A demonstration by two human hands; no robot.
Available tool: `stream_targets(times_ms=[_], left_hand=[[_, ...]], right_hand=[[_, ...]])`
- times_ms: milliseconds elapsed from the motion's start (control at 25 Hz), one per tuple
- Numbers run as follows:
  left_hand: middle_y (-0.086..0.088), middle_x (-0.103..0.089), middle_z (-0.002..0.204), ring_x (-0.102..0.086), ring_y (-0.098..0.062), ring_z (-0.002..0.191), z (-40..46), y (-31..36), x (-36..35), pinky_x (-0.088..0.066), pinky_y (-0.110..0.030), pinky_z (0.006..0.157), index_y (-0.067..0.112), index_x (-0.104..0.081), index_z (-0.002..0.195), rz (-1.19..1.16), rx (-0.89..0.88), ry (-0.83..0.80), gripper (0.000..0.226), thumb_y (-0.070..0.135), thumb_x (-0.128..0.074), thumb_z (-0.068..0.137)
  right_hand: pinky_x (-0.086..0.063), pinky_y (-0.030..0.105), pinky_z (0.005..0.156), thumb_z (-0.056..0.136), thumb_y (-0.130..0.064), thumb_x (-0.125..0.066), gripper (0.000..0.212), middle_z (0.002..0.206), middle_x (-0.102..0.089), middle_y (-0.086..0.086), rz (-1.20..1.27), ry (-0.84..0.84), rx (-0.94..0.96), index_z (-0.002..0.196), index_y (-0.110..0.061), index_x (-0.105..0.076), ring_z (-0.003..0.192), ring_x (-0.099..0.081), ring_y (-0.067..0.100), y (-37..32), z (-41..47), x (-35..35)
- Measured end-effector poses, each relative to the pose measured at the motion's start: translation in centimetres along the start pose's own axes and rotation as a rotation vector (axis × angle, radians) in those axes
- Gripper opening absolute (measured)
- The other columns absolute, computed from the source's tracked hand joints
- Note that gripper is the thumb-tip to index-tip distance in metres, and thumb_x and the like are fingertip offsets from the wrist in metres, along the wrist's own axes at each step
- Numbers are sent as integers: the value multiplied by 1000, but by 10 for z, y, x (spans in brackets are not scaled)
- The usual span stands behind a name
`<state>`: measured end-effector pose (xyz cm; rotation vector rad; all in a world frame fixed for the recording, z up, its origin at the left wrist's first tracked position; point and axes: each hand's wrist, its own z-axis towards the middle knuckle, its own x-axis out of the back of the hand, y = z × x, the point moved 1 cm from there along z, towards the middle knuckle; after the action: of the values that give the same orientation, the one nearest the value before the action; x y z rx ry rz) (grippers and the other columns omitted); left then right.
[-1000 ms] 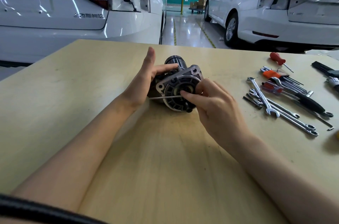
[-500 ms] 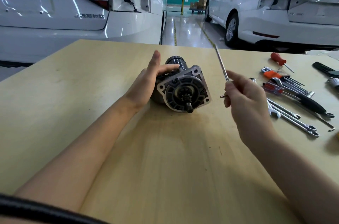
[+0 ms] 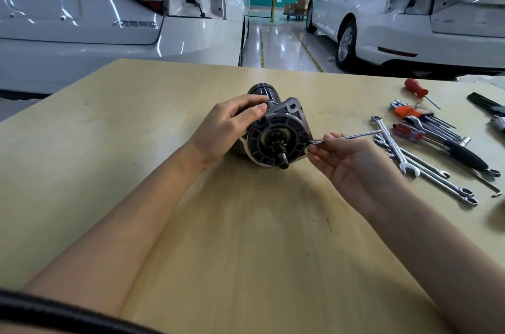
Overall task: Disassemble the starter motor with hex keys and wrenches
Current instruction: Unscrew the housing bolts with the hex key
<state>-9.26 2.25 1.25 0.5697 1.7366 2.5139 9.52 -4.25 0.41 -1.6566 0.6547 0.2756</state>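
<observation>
- Two hands work: right hand [image 3: 352, 167], its grip pinching the hex key [image 3: 347, 137] at its bend, short end at the starter motor [image 3: 276, 134] flange
- Left hand [image 3: 226, 126], its grip clenched round the motor lying on the table [image 3: 136, 169], should brace while the key seats fully, squarely
- Beyond the right grip: loose wrenches [image 3: 426, 167]; no containers visible

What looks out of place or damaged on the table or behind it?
On the table nothing is spilled or broken; the wrenches lie in a loose, crossed pile. The odd thing is behind: both white cars, left and right, have an empty opening where a tail lamp section is missing.
</observation>
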Motion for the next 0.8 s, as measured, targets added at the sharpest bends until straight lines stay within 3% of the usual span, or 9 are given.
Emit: stream_targets(times_ms=[800], left_hand=[[4, -68, 112, -61, -4, 106, 0, 0, 0, -45, -10, 87, 13, -64, 121, 17, -5, 21, 26, 18, -51, 99]], right_hand=[[-59, 28, 60, 91, 8, -52, 15, 62, -67, 10, 26, 0, 39, 81, -4, -53, 62, -70, 23, 7, 1, 1]])
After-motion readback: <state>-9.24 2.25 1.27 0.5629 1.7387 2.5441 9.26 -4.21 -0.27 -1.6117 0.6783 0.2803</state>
